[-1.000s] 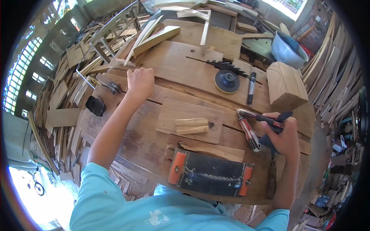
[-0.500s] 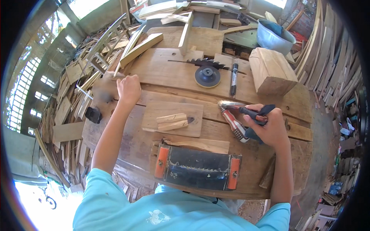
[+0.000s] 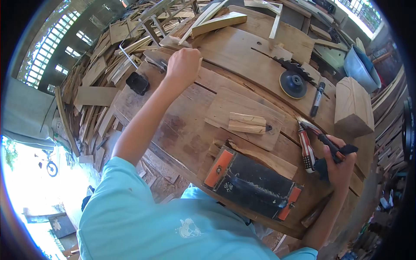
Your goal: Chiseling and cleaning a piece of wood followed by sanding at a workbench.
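My left hand (image 3: 184, 67) is closed, knuckles up, above the table's left end, beside a narrow dark metal piece (image 3: 162, 65). Whatever lies inside its fingers is hidden from me. At the right, my right hand (image 3: 340, 167) grips a dark-handled tool (image 3: 327, 143) with a slim metal end and a red band. A red, white and dark patterned handle (image 3: 306, 149) slants just left of it; the two meet or overlap at their far ends, and I cannot tell whether they are joined. Dark cloth-like material (image 3: 349, 149) shows around the right fingers.
On the wooden table (image 3: 173, 117) lie a board (image 3: 221, 110) with small wood strips (image 3: 247, 123), a black sander with orange clamps (image 3: 255, 184), a disc pad (image 3: 293, 84), a toothed blade (image 3: 294, 69), a marker (image 3: 317, 99), a wood block (image 3: 354, 106) and a black cup (image 3: 138, 83). Scrap wood (image 3: 95, 71) heaps up leftward.
The view has turned left, so the table sits farther right and tilted in the picture. My left hand stays closed near the table's left end; my right keeps its hold on the tool.
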{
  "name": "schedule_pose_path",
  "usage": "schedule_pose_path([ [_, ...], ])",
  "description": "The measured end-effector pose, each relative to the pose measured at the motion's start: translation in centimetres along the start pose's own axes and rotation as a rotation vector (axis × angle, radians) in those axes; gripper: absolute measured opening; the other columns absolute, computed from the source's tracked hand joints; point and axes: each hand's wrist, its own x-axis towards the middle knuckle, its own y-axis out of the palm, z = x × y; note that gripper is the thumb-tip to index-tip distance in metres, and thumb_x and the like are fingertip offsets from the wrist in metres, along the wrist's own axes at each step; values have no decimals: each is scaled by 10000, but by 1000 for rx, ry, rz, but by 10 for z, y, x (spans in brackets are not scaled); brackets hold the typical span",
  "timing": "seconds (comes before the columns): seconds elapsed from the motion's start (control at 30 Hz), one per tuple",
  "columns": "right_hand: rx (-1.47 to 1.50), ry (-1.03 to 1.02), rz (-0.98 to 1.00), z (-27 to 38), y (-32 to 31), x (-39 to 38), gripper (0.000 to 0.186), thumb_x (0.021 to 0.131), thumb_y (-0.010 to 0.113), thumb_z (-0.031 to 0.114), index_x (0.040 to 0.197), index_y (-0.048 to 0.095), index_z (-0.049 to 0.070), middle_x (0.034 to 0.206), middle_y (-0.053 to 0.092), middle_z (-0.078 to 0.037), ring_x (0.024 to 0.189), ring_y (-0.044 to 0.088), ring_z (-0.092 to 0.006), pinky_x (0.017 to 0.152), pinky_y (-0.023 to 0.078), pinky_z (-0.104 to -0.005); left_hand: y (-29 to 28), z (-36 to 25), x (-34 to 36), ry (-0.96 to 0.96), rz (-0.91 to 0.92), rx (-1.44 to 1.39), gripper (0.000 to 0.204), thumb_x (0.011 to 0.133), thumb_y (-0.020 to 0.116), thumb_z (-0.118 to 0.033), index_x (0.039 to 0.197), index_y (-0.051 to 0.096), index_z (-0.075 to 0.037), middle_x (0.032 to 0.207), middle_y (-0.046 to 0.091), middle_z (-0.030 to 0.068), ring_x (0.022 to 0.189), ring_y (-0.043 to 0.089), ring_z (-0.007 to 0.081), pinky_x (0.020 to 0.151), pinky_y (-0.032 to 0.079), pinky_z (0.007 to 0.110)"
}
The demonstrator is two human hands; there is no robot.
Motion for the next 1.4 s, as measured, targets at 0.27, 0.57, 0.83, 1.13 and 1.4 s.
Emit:
schedule_pose_path([
  [0.27,56,157,22,-3,2,-3,250,895,760,150,1111,734,27,953,730,-124,857,679,-190,789,515,-318,-62,144,9,-189,-117,131,504,916,672,-288,1396,606,-153,1155,719,195,1040,698,354,946,534,443],
  [0.57,-59,130,-5,-2,2,-3,251,898,757,154,1112,735,24,1002,737,-129,915,670,-213,837,511,-324,-10,169,-1,-103,213,-173,809,917,516,-736,1493,515,-168,1570,382,269,1484,325,404,1216,264,474],
  [0.83,-13,104,1,-3,2,-3,238,901,746,137,1102,733,11,1003,737,-130,898,667,-206,836,509,-319,-9,164,-11,-42,232,5,668,980,464,-670,1408,599,-175,1424,504,224,1349,465,385,1155,338,464],
  [1.13,34,79,2,-1,3,-1,224,911,738,109,1096,720,-15,926,710,-104,828,637,-133,771,516,-280,-33,123,-26,-233,270,-48,816,880,495,-793,1379,606,-156,1395,489,235,1356,438,408,1166,305,515],
  [1.4,56,107,22,-2,4,-1,218,922,729,99,1106,715,-19,921,699,-82,819,621,-104,731,517,-262,-26,117,-30,-265,194,0,956,680,723,-812,1317,630,-105,1383,484,217,1357,420,419,1141,342,513],
])
